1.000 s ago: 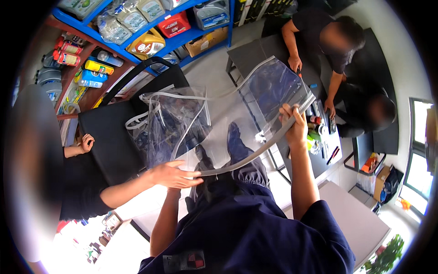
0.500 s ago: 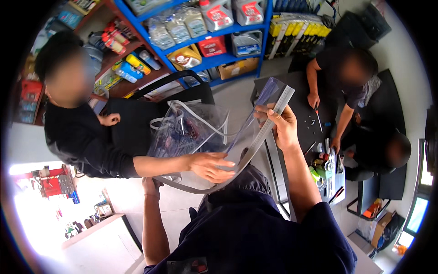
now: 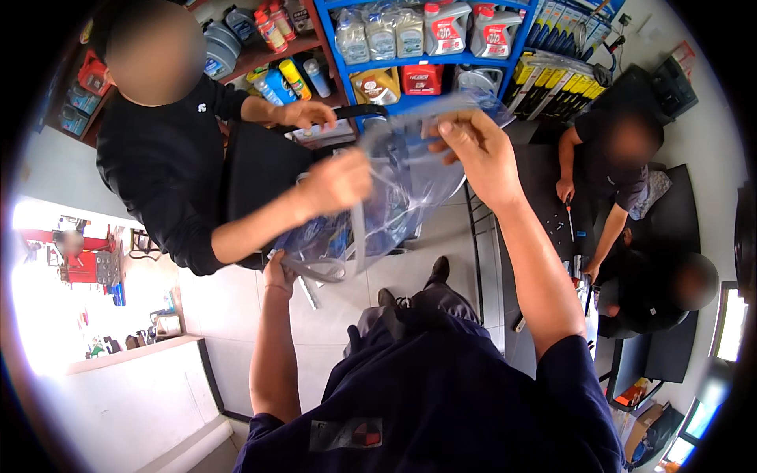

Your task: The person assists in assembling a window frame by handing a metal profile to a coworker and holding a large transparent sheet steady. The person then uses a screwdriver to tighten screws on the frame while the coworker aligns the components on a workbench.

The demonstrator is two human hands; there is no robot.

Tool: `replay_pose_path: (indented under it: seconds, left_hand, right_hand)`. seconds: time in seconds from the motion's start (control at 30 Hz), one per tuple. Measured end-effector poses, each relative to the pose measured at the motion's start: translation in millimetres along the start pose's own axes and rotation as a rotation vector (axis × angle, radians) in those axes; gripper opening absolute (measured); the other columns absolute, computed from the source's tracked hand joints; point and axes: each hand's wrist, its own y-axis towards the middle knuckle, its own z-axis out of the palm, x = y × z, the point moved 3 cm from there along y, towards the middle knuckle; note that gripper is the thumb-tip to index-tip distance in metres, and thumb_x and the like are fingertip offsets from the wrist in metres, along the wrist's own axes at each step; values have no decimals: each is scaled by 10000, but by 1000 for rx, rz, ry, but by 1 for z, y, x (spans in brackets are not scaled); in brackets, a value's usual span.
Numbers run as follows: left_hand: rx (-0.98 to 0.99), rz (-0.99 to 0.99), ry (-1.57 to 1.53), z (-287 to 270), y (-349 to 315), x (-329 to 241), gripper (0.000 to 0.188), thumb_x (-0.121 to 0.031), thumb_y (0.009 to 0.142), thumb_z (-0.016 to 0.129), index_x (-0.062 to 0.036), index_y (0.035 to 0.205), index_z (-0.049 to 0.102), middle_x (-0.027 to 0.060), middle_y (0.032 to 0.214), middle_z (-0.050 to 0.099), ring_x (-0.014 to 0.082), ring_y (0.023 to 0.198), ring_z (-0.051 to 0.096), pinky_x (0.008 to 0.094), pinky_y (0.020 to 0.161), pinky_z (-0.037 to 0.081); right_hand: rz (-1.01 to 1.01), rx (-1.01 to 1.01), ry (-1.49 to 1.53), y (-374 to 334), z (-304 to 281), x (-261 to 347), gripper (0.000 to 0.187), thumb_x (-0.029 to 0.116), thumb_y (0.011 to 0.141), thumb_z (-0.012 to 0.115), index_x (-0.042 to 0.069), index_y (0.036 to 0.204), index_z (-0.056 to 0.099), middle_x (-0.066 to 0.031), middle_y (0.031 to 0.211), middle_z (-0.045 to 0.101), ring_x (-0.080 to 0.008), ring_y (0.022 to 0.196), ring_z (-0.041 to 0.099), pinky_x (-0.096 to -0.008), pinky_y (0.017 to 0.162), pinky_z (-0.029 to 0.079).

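Observation:
A large clear plastic sheet [image 3: 406, 177] with grey edging hangs crumpled and partly blurred in front of me. My right hand [image 3: 479, 154] is raised and pinches its upper part between thumb and fingers. Lower left, my left hand [image 3: 278, 273] grips the sheet near a curved length of grey edging [image 3: 325, 272]. Between my hands, a co-worker's blurred hand [image 3: 339, 183] is at the sheet and a grey strip; its exact hold cannot be made out. The co-worker's other hand [image 3: 307, 113] is raised near a black chair [image 3: 256, 169].
Blue shelves [image 3: 434, 59] with oil jugs stand ahead, beside brown shelving [image 3: 236, 67] with bottles and cans. On the right, two people are at a dark table [image 3: 536, 177]; one holds a screwdriver [image 3: 570, 221]. A white counter [image 3: 134, 394] stands lower left. Tiled floor [image 3: 410, 272] lies below.
My right hand has risen, and the ruler-like grey strip it held is out of its fingers. The co-worker's near hand has moved up and left, and their other hand has lifted. My view has shifted.

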Motion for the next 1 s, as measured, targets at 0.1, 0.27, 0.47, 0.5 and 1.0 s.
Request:
replay_pose_path:
  seconds: [0.1, 0.27, 0.47, 0.5, 1.0]
  left_hand:
    - [-72, -46, -54, -24, 11, -7, 157, -311, 921, 611, -162, 873, 600, -33, 669, 521, 154, 592, 497, 367, 621, 451]
    - [-105, -26, -228, -34, 8, 2, 266, -387, 953, 552, -142, 850, 553, -4, 655, 495, 166, 560, 452, 363, 589, 434]
    - [-214, -136, 156, -91, -4, 68, 396, -436, 929, 530, -62, 1056, 562, 155, 707, 601, 255, 540, 582, 418, 526, 535]
    - [-197, -192, 213, -96, -11, 91, 390, -412, 922, 540, -52, 1073, 551, 178, 730, 611, 274, 527, 585, 438, 524, 552]
    - [-132, -351, 704, -94, -70, 179, 308, -249, 915, 496, -9, 1077, 601, 130, 731, 648, 229, 561, 633, 356, 475, 532]
  right_hand:
    - [-32, 64, 86, 0, 18, 10, 245, 201, 997, 579, -7, 1128, 589, -96, 997, 680, -150, 835, 663, -272, 691, 509]
    - [177, 2, -88, -33, -16, -96, 183, 166, 998, 572, 1, 1075, 590, -66, 936, 655, -121, 794, 646, -248, 667, 516]
    - [434, -96, -107, -154, -110, -300, 171, 187, 962, 595, 49, 865, 572, -27, 676, 571, -100, 569, 549, -262, 473, 431]
    - [529, -109, -213, -180, -125, -328, 191, 195, 959, 585, 45, 843, 561, -35, 642, 556, -119, 515, 533, -277, 439, 421]
    - [1227, -201, 7, -266, -168, -410, 125, 195, 876, 569, 92, 945, 557, -117, 710, 627, -265, 565, 643, -374, 452, 521]
